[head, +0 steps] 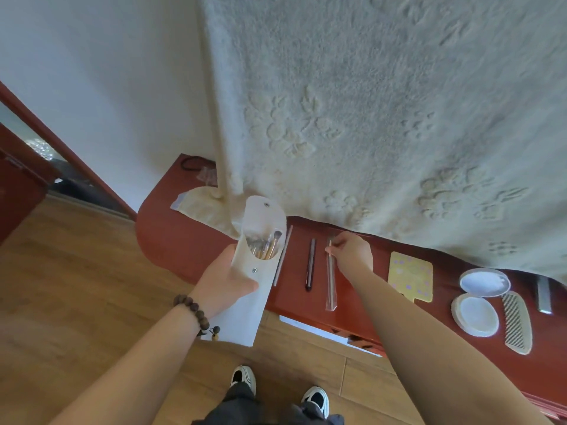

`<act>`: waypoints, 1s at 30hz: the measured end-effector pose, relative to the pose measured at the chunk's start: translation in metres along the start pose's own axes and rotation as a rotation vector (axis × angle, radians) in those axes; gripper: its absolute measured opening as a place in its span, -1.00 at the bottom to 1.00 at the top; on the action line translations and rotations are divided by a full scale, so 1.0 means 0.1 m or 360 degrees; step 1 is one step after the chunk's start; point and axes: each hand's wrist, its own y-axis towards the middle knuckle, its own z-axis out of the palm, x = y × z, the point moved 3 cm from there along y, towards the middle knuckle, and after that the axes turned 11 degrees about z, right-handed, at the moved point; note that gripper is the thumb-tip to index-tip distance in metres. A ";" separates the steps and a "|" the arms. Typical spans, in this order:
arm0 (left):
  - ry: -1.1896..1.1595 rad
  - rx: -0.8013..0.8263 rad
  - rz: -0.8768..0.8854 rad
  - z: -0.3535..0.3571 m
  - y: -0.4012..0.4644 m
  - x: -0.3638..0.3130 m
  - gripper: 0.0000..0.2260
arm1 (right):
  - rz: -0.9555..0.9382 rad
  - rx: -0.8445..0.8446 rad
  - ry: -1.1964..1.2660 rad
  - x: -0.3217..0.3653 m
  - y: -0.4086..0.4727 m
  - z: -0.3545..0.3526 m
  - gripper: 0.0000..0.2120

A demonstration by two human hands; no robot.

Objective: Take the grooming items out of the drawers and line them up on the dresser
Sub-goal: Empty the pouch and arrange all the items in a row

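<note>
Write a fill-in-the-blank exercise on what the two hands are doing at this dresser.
1. The left hand holds a white pouch full of makeup ____.
2. The right hand pinches a clear-wrapped thin stick lying on the red ____.
3. A black pen-shaped stick lies between two ____ sticks.
4. The pale wide comb lies to the ____ of the two round white dishes.

Missing words: brushes; dresser; clear-wrapped; right

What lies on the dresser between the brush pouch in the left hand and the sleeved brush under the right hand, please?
In the head view, a thin clear-wrapped stick beside the pouch, then a dark pen-like stick, before the sleeved brush.
</note>
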 end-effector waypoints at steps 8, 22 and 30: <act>-0.0096 0.0069 0.0138 0.09 0.05 -0.21 -0.56 | -0.0525 0.0121 0.0410 0.49 -0.58 -0.21 -0.75; 0.0069 0.0221 0.0287 0.14 0.08 -0.24 -0.51 | -0.0392 0.0139 0.1056 0.71 -0.72 -0.60 -0.87; 0.0049 0.0157 0.0296 0.14 0.03 -0.25 -0.54 | -0.0368 0.0555 0.0923 0.61 -0.94 -0.38 -0.85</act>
